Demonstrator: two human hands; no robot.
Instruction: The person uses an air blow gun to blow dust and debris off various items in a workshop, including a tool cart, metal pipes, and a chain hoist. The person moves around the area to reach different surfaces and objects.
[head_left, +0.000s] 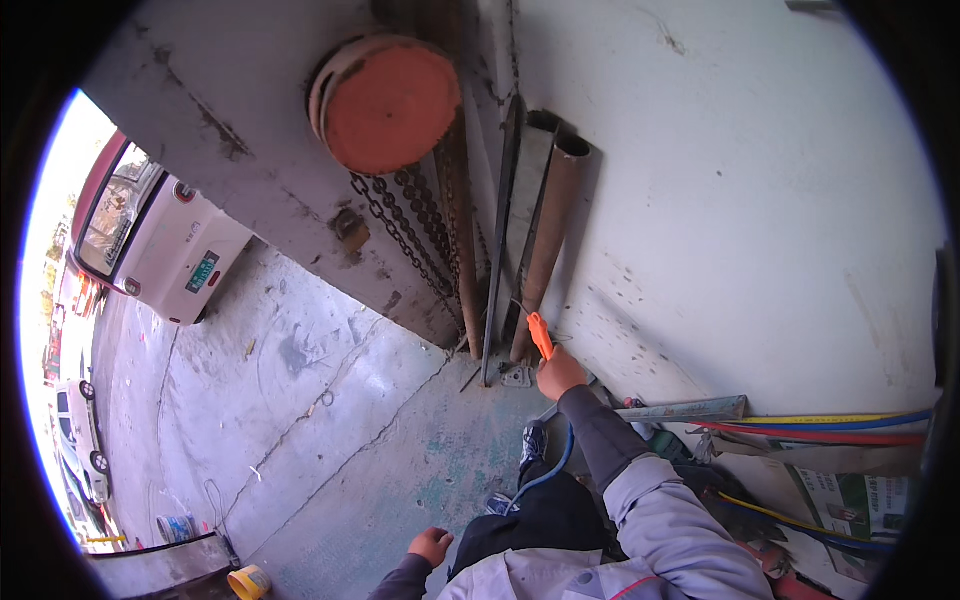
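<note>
My right hand (562, 374) is wrapped round an orange air blow gun (540, 334), held out toward the corner by the wall. A thin nozzle points from its far end toward the foot of a rusty pipe (556, 215). From below that hand a blue hose (563, 462) curves down past my legs; its join to the gun is hidden. Low in the picture my left hand (431, 546) hangs beside my leg, fingers curled in, and nothing shows in it.
A flat metal bar (500, 230) leans near the pipe. Chains (410, 225) hang under an orange-red round disc (390, 105) on the pillar. Hoses and cables (840, 425) run along the right. A yellow bucket (250, 582) is lower left. Parked beyond is a white van (165, 240).
</note>
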